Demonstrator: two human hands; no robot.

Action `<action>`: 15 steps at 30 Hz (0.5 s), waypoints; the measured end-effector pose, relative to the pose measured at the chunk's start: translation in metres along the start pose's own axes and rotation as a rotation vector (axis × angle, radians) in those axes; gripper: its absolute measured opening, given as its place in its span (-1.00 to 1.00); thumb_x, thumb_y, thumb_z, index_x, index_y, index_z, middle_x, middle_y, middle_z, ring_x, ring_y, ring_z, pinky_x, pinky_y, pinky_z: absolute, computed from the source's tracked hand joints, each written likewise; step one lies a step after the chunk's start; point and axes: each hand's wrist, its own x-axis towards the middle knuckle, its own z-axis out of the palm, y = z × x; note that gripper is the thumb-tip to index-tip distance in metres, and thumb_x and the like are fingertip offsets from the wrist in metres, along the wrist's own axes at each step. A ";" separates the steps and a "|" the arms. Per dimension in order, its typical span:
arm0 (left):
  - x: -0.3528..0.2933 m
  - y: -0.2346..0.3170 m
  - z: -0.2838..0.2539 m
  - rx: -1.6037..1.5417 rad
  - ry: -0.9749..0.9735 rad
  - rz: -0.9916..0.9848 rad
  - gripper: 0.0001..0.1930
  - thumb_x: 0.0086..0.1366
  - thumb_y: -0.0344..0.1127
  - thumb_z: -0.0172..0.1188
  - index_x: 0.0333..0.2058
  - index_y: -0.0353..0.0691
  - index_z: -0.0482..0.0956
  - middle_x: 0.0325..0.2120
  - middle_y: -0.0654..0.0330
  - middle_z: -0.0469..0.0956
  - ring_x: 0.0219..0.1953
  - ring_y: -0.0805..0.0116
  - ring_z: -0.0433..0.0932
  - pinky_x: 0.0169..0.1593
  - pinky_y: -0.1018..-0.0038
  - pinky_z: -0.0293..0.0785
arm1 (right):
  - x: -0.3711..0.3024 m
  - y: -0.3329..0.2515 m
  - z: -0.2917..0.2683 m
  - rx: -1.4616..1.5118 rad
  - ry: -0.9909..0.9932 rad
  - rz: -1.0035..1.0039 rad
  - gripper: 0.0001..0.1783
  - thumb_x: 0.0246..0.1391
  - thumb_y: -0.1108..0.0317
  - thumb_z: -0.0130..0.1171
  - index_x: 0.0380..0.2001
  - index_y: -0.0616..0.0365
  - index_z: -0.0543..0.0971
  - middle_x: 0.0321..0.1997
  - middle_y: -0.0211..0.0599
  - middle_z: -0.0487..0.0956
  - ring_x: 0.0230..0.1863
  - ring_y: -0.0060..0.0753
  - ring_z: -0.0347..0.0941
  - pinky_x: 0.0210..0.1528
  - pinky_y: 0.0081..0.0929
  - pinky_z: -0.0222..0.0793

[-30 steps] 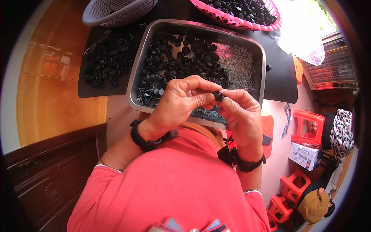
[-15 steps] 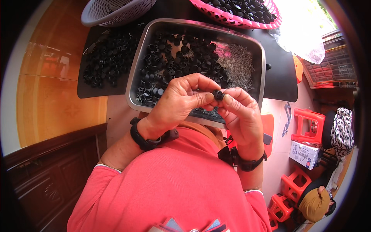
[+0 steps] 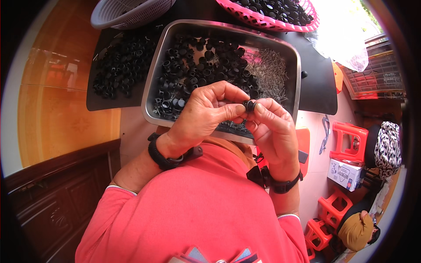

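Pinching a black part (image 3: 249, 106) between their tips, left fingers (image 3: 230, 112) face right fingers (image 3: 268, 116).

One rectangular silver metal tray (image 3: 294, 63); over it, two hands (image 3: 197, 107); beyond it, two perforated plastic baskets (image 3: 136, 18), grey and pink; rightward, one white cardboard box (image 3: 343, 174)

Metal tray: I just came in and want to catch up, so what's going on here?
A person pinches a small black part between the left hand and right hand, above the near side of the tray. In it, loose black pieces lie at left and centre, thin metal pins at right. A black pile sits on the table to its left, and more pieces lie in the pink basket beyond.
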 end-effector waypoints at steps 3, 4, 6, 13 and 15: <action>0.000 0.000 0.001 -0.012 0.002 0.003 -0.81 0.20 -0.50 0.16 -0.18 -0.34 0.48 -0.33 0.16 0.56 -0.31 0.50 0.55 -0.21 0.61 0.52 | 0.001 0.000 -0.001 -0.008 -0.016 -0.002 -0.91 0.07 0.51 0.12 -0.33 0.30 0.49 -0.33 -0.15 0.56 -0.32 -0.42 0.51 -0.27 -0.58 0.43; 0.000 -0.001 0.000 -0.013 0.002 0.004 -0.81 0.20 -0.50 0.16 -0.18 -0.34 0.48 -0.33 0.16 0.56 -0.31 0.50 0.55 -0.21 0.61 0.52 | 0.001 0.000 -0.001 -0.011 -0.016 -0.001 -0.91 0.07 0.50 0.12 -0.33 0.30 0.49 -0.33 -0.15 0.57 -0.32 -0.41 0.51 -0.27 -0.58 0.43; 0.000 -0.001 0.000 0.018 0.006 0.018 -0.80 0.20 -0.51 0.17 -0.18 -0.34 0.49 -0.33 0.16 0.56 -0.32 0.50 0.56 -0.21 0.61 0.52 | 0.001 0.000 0.000 -0.015 -0.016 0.001 -0.91 0.07 0.50 0.13 -0.34 0.29 0.49 -0.33 -0.15 0.57 -0.32 -0.41 0.51 -0.27 -0.58 0.43; -0.001 -0.001 0.002 0.098 0.061 0.057 -0.82 0.16 -0.54 0.18 -0.22 -0.34 0.54 -0.34 0.16 0.58 -0.31 0.50 0.56 -0.20 0.60 0.53 | -0.001 0.000 0.001 0.012 -0.010 -0.003 -0.92 0.07 0.53 0.12 -0.34 0.29 0.50 -0.33 -0.21 0.56 -0.34 -0.48 0.49 -0.27 -0.59 0.42; -0.002 -0.001 0.003 0.112 0.070 0.093 -0.83 0.15 -0.56 0.19 -0.24 -0.33 0.56 -0.35 0.16 0.59 -0.29 0.49 0.56 -0.17 0.59 0.54 | -0.001 -0.001 0.000 0.004 -0.012 -0.005 -0.92 0.07 0.54 0.13 -0.34 0.29 0.51 -0.33 -0.22 0.56 -0.35 -0.50 0.49 -0.27 -0.60 0.42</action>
